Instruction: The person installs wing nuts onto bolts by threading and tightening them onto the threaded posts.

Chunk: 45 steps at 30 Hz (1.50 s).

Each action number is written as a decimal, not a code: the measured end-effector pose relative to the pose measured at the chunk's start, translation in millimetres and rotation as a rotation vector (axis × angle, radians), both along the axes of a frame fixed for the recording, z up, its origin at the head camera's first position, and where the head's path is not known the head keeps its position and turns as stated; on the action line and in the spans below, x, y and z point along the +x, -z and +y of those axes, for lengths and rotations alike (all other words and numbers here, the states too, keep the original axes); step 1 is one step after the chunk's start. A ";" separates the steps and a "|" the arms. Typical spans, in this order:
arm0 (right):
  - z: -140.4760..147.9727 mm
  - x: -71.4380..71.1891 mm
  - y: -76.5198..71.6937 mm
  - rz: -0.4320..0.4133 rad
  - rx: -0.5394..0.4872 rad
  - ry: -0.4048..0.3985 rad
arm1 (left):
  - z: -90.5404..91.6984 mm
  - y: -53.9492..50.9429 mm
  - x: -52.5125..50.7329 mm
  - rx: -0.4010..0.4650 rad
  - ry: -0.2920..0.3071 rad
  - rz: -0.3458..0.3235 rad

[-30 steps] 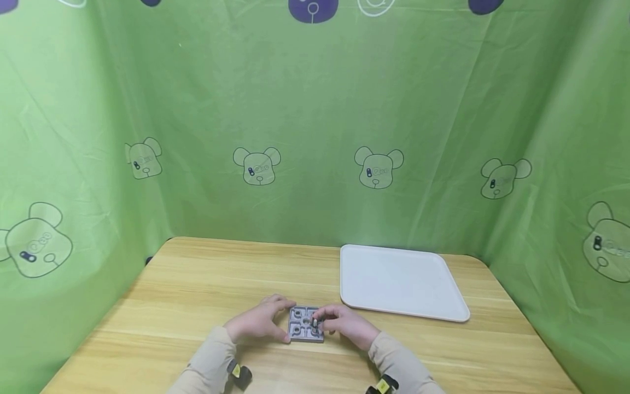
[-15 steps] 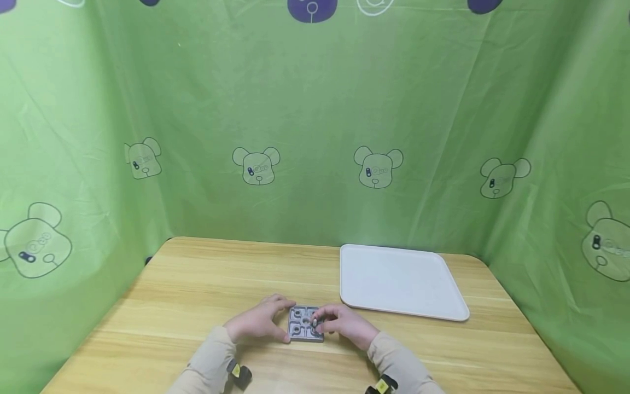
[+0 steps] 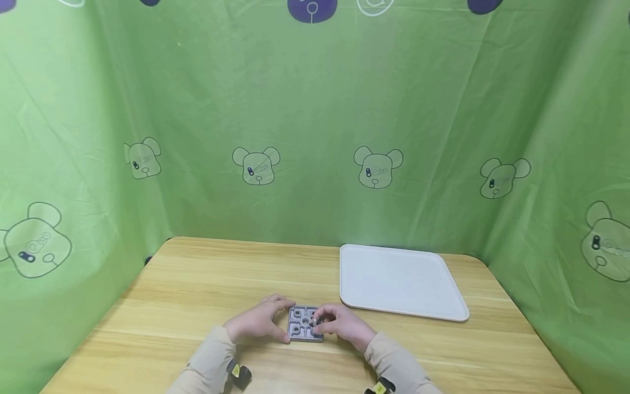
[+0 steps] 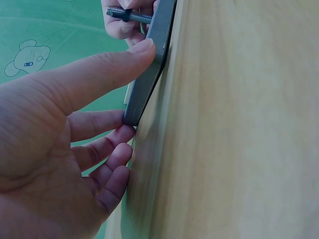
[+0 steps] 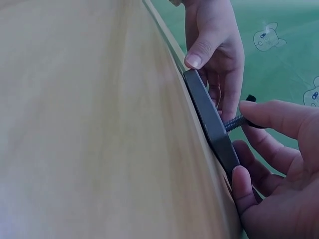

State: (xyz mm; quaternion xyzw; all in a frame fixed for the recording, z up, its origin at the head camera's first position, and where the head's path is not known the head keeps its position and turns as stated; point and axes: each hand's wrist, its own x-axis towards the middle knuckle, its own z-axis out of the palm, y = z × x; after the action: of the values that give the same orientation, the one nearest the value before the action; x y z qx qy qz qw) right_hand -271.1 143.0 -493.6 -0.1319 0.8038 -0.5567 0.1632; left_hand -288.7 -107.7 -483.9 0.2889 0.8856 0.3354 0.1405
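A grey square metal plate (image 3: 297, 335) with ribs, recesses and round holes lies flat on the wooden table. My left hand (image 3: 258, 323) holds its left edge, thumb at the near corner and fingertips at the far corner. From the plate's right part rises a threaded bolt (image 5: 234, 123), with a dark nut-like piece (image 4: 127, 15) around it. My right hand (image 3: 346, 326) pinches this piece between thumb and forefinger; its other fingers are by the plate's right edge in the right wrist view. The piece's exact shape is partly hidden by the fingers.
A white rectangular tray (image 3: 401, 282) lies at the back right of the table (image 3: 221, 268), behind my right hand. Green cloth (image 3: 315, 109) printed with bear heads hangs around the back and both sides.
My right thumb and forefinger have shifted slightly around the bolt. My left hand and the plate stay where they were.
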 end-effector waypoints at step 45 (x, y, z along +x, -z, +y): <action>13.1 -4.8 0.9 -0.041 -0.049 -0.068 | 0.1 -0.7 1.0 0.008 0.002 -0.003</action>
State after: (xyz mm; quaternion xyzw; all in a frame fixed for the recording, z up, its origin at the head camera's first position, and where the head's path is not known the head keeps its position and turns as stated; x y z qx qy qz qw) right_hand -275.9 156.1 -494.6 -0.1517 0.7815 -0.5729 0.1950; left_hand -287.7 -107.6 -483.3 0.2900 0.8837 0.3392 0.1413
